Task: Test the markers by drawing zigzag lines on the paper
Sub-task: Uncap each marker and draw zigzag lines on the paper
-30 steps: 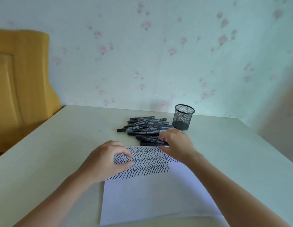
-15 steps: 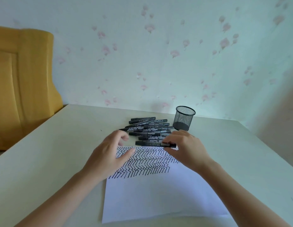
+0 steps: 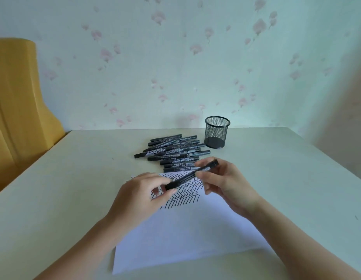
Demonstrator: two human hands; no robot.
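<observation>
Above the paper (image 3: 187,235), both hands hold one black marker (image 3: 192,174) tilted over the zigzag lines (image 3: 181,194): the left hand (image 3: 141,196) fingers pinch its lower end, the right hand (image 3: 224,182) fingers clamp its upper part. Beyond the paper lies the marker pile (image 3: 172,152), with the mesh cup (image 3: 217,131) just right of it.

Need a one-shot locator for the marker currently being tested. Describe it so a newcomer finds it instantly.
Start at the white paper with zigzag lines in the middle of the table. Above its far end, the left hand and right hand hold one black marker between them. Unlike the marker pile lying beside the mesh cup, it is lifted and slanted.
</observation>
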